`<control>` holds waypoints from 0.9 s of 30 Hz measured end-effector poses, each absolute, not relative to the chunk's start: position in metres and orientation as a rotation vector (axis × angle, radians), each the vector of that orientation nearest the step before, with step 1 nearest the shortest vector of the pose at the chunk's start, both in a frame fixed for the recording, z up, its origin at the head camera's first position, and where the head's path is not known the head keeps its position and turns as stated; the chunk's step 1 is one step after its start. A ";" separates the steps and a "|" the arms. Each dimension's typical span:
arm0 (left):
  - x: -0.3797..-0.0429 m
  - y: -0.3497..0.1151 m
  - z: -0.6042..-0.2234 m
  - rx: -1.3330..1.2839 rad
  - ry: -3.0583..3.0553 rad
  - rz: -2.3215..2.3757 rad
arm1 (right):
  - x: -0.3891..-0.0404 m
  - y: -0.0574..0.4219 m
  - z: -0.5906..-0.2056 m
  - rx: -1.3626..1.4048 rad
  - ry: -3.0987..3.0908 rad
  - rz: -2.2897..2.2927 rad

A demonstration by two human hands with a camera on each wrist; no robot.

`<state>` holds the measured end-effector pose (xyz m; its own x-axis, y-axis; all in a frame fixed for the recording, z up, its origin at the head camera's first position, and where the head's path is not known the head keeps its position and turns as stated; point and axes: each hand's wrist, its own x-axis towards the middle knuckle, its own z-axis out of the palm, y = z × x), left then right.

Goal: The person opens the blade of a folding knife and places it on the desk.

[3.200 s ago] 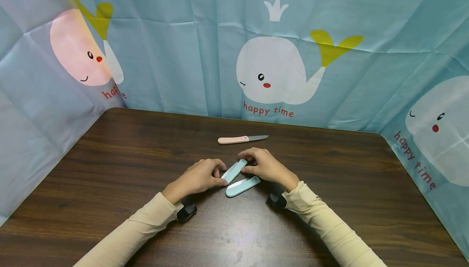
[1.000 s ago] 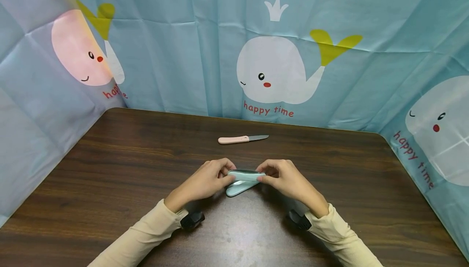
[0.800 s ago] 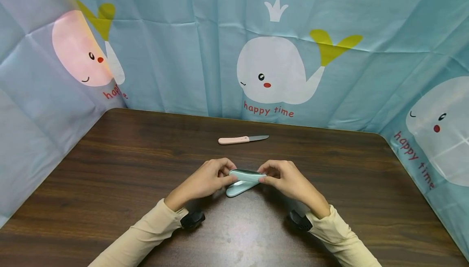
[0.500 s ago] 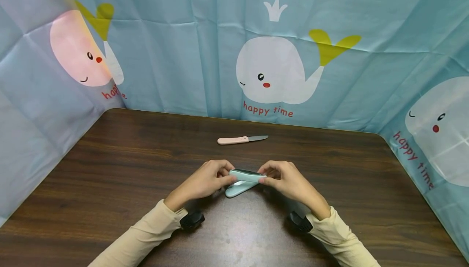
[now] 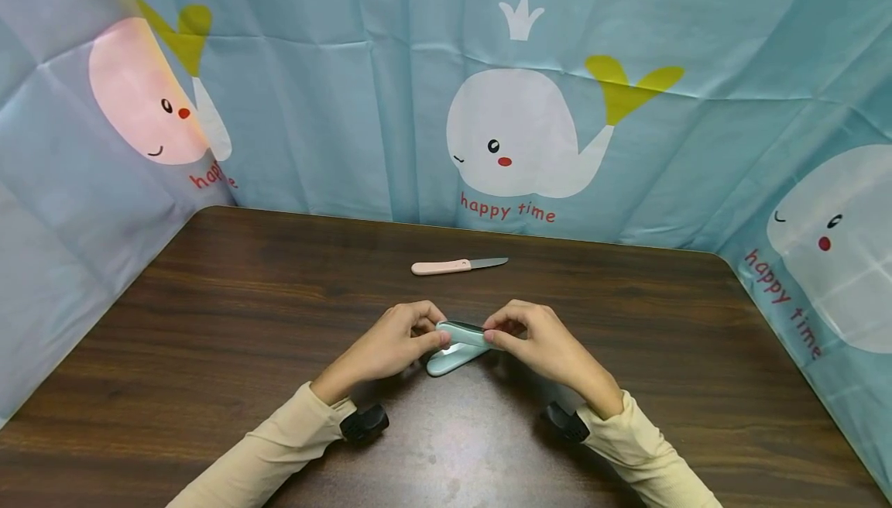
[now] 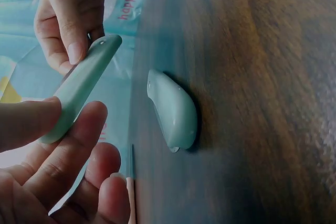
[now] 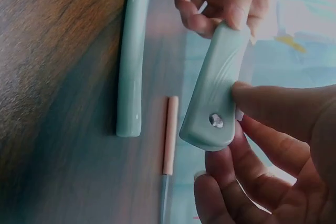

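Observation:
A mint-green folding knife (image 5: 461, 331) is held level between both hands, its blade folded into the handle. My left hand (image 5: 396, 341) pinches the left end between thumb and fingers. My right hand (image 5: 542, 344) has its thumb and fingertips at the right end, where the right wrist view shows a metal rivet (image 7: 216, 120) and the thumb against the handle's edge. Below it a second mint folding knife (image 5: 451, 362) lies folded on the table, partly covered by the held one in the head view. In the left wrist view that second knife (image 6: 176, 109) lies apart from the hands.
Farther back on the dark wooden table (image 5: 279, 276) lies a pink-handled folding knife (image 5: 440, 267) with its blade out, pointing right. A blue curtain (image 5: 313, 105) with whale prints hangs behind the table and along its sides. Black wrist cameras (image 5: 365, 423) sit under both forearms.
The held knife has been lifted and turned from slanting to nearly level. In the last half second my right hand has slid slightly left along its end; my left hand stays almost still.

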<state>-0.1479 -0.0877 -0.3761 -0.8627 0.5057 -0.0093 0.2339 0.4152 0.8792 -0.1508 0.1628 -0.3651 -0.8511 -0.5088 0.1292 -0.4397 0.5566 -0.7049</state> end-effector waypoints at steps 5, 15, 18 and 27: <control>-0.147 -0.088 -0.376 0.622 2.341 1.477 | -0.151 0.159 -0.362 -0.852 2.716 -1.181; -0.145 -0.086 -0.374 0.650 2.354 1.458 | -0.150 0.149 -0.360 -0.893 2.690 -1.200; -0.144 -0.085 -0.374 0.652 2.349 1.464 | -0.150 0.147 -0.360 -0.889 2.682 -1.210; -0.141 -0.082 -0.372 0.614 2.385 1.449 | -0.148 0.143 -0.360 -0.927 2.674 -1.217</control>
